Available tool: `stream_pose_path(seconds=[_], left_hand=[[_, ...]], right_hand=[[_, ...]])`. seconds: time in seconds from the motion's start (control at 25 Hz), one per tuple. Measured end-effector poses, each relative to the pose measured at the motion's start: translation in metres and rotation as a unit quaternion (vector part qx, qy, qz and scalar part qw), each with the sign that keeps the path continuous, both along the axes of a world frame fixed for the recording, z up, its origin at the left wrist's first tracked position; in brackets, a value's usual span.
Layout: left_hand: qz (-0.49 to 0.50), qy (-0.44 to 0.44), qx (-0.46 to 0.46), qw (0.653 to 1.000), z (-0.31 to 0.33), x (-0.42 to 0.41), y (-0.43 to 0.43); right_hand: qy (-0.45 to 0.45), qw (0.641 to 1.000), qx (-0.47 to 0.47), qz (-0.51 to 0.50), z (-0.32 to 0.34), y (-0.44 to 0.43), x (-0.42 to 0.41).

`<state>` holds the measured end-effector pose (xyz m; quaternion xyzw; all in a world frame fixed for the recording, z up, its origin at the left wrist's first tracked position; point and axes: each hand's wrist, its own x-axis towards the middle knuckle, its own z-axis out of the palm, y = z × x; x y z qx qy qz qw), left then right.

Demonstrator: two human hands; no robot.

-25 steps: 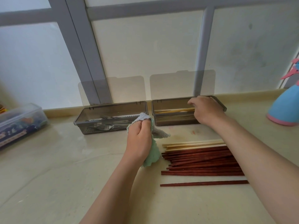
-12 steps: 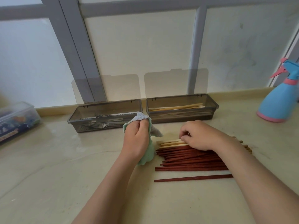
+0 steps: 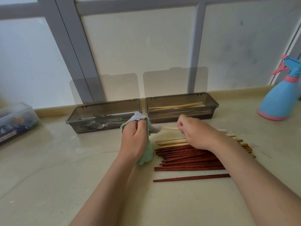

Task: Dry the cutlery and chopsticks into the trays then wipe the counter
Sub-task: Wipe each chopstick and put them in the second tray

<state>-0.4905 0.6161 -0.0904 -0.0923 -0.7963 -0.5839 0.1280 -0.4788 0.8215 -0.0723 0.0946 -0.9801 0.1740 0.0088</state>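
My left hand point(image 3: 135, 139) grips a green and grey cloth point(image 3: 147, 154) in front of the left tray. My right hand point(image 3: 197, 134) pinches a pale chopstick point(image 3: 169, 128), lifted above the pile, its tip pointing at the cloth. Beneath it on the counter lies a pile of dark red chopsticks point(image 3: 187, 159) with a few pale ones point(image 3: 169, 142) along its far edge. One red chopstick point(image 3: 190, 178) lies apart, nearer me. The left grey tray point(image 3: 104, 108) holds forks and other cutlery point(image 3: 99, 121). The right grey tray point(image 3: 182, 98) holds pale chopsticks point(image 3: 177, 106).
A blue and pink spray bottle point(image 3: 280, 97) stands at the right on the beige counter point(image 3: 65, 168). A clear lidded box point(image 3: 16, 119) sits at the left edge. Both tray lids lean open against the window wall behind.
My right hand left the right tray, came down onto the pile, and now lifts one pale chopstick towards the cloth. My left hand with the cloth has stayed put.
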Motion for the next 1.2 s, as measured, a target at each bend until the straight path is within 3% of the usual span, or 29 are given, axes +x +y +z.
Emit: stream_pose_path(seconds=[0.16, 0.32, 0.44, 0.56, 0.72, 1.2], left_hand=[[0.027, -0.013, 0.026, 0.999, 0.006, 0.003, 0.002], [0.081, -0.035, 0.086, 0.992, 0.009, 0.003, 0.002], [0.073, -0.041, 0.105, 0.991, 0.01, 0.004, 0.002], [0.008, -0.023, 0.073, 0.997, 0.01, 0.008, 0.005], [-0.003, 0.009, 0.066, 0.998, 0.014, 0.012, 0.007], [0.002, 0.046, 0.063, 0.997, 0.006, 0.014, 0.019]], right_hand=[[0.139, 0.988, -0.068, 0.027, 0.01, -0.006, 0.006], [0.198, 0.976, -0.082, -0.033, 0.007, -0.006, 0.005], [0.202, 0.97, -0.128, -0.03, 0.007, -0.007, 0.006], [0.169, 0.972, -0.156, 0.048, 0.007, -0.018, 0.011], [0.163, 0.964, -0.18, 0.105, 0.001, -0.028, 0.014], [0.219, 0.935, -0.256, 0.107, -0.013, -0.061, 0.016]])
